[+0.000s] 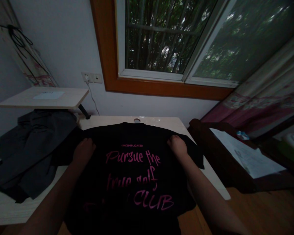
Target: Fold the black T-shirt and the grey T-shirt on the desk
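Observation:
A black T-shirt [134,137] with pink lettering lies spread over the pale desk [161,121], its collar toward the wall and its lower part hanging past the near edge. My left hand [84,150] is closed on the shirt near the left shoulder. On the other side, my right hand [177,146] grips the cloth near the right shoulder with curled fingers. The left sleeve reaches a dark grey garment [36,147] heaped on the desk. Folds hide part of the lower lettering.
A raised shelf [71,98] with a paper on it stands at the back left. Behind are a wall socket [87,77] with a plugged cable and a window [171,39]. At right, a dark brown piece of furniture [215,163] holds a paper sheet [247,155] beside a curtain [267,88].

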The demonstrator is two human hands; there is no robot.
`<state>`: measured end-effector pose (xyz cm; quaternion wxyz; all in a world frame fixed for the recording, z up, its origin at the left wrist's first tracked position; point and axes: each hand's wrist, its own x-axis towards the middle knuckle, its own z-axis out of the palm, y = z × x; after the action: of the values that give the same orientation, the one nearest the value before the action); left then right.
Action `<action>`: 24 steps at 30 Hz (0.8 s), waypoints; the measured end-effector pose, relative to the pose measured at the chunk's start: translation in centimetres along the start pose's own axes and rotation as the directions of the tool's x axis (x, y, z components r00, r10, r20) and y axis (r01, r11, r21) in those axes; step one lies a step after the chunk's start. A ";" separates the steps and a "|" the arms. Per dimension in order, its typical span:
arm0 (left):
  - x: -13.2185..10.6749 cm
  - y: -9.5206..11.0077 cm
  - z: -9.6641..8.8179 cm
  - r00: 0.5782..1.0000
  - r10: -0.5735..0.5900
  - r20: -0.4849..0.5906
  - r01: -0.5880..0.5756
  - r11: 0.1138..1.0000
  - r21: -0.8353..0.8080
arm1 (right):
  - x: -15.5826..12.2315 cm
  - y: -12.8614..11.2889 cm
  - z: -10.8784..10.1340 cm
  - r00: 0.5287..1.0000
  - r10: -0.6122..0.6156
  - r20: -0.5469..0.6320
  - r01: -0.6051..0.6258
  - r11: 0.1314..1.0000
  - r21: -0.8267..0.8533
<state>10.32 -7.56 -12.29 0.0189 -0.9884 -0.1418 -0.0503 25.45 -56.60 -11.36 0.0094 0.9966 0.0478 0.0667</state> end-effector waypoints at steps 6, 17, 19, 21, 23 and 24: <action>0.6 0.0 1.3 0.991 -0.014 -0.132 0.015 1.000 0.005 | 0.3 0.0 1.2 0.995 -0.029 -0.092 0.033 0.999 0.037; 4.5 -0.1 2.9 0.969 0.102 -0.226 -0.093 0.994 0.049 | 4.4 -0.2 2.8 0.993 -0.030 -0.118 0.043 0.994 0.104; 5.3 -0.3 3.2 0.966 0.073 -0.249 -0.073 0.997 0.008 | 5.1 -0.3 2.9 0.993 -0.043 -0.110 0.055 0.993 0.107; 6.2 -0.5 3.6 0.964 0.047 -0.260 -0.059 0.998 -0.036 | 5.9 -0.4 3.0 0.994 -0.052 -0.097 0.063 0.992 0.108; 7.0 -0.7 3.9 0.965 0.039 -0.258 -0.055 0.997 -0.054 | 6.5 -0.6 3.1 0.994 -0.057 -0.090 0.066 0.992 0.108; 7.4 -0.8 4.0 0.966 0.034 -0.257 -0.050 0.997 -0.057 | 6.7 -0.6 3.1 0.994 -0.059 -0.091 0.069 0.992 0.108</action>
<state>17.55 -4.49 -15.43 0.0068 -0.9766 -0.1154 -0.1815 32.44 -55.37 -13.60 -0.0462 0.9896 0.0839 0.1073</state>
